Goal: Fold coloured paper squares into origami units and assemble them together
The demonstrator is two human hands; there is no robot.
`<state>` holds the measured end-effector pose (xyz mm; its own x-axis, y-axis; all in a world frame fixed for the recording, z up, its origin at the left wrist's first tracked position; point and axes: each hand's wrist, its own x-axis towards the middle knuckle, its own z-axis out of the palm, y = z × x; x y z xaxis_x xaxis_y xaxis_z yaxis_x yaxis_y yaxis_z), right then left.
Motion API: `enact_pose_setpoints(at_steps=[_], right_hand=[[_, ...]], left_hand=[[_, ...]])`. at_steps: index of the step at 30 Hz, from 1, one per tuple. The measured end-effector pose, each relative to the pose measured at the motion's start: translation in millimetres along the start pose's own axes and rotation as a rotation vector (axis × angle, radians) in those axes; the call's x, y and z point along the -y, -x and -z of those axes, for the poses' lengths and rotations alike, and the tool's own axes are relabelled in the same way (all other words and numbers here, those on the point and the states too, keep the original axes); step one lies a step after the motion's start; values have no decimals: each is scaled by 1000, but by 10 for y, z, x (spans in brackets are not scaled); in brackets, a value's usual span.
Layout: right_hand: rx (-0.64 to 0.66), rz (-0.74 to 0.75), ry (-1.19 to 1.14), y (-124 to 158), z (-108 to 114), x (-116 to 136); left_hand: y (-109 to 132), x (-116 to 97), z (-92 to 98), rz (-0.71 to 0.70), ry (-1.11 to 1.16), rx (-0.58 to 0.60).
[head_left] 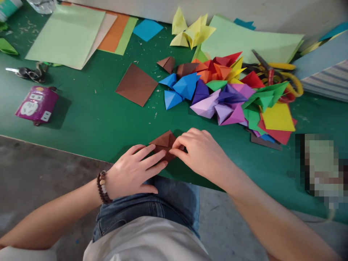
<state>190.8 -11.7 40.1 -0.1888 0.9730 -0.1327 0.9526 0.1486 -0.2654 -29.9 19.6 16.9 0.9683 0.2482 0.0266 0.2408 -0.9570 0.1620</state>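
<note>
A partly folded piece of brown origami paper (162,139) lies on the green table near its front edge. My left hand (136,168) rests flat on it with fingers stretched out, pressing its left and lower part. At the paper's right side, my right hand (194,146) pinches its edge between thumb and forefinger. Part of the paper is hidden under my fingers. Farther back lies a flat brown paper square (137,85). Right of that square sits a small folded brown piece (166,64).
Folded paper pieces in many colours, such as blue (186,87) and lilac (208,105), are heaped at the right. Scissors (265,65) lie behind them. Paper sheets (67,34), keys (29,72) and a purple plug adapter (36,105) are at the left. A blurred-out object (322,166) stands far right.
</note>
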Motion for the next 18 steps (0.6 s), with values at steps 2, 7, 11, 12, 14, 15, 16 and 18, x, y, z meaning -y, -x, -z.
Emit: enact_pose_setpoints(at_steps=[2, 7, 11, 12, 14, 15, 16, 18], right_hand=[[10, -7, 2, 0, 1, 1], [-1, -5, 12, -4, 0, 7], [5, -10, 15, -7, 11, 16], [8, -11, 14, -7, 15, 18], [17, -17, 14, -7, 22, 20], [21, -21, 15, -7, 25, 21], [26, -24, 17, -7, 25, 20], [25, -21, 19, -8, 22, 16]], left_hand=[[-11, 5, 12, -1, 4, 10], [-56, -10, 84, 19, 22, 31], [-98, -7, 124, 43, 38, 7], [-106, 6, 120, 42, 46, -7], [-113, 46, 93, 15, 73, -33], [-113, 68, 74, -8, 89, -37], [-110, 89, 52, -27, 103, -34], [-99, 120, 15, -49, 119, -20]])
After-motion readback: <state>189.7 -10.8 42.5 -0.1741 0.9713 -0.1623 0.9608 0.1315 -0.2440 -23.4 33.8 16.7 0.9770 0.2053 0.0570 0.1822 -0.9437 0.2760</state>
